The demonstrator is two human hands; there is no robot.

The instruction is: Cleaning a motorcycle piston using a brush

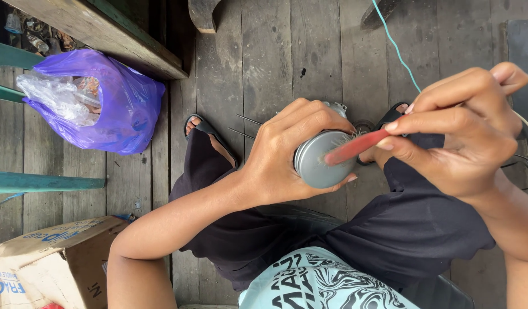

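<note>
From your head camera, your left hand (287, 151) is wrapped around a round grey metal part (324, 160), holding it over your lap with its flat face turned up toward you. Your right hand (464, 129) is closed in a pinch on a red-handled brush (355, 147), whose bristle end lies against the part's face. A thin teal cord (397, 48) runs across the plank floor (264, 57) above your right hand. Off to your left sit a purple plastic bag (112, 103) and a cardboard box (52, 263).
</note>
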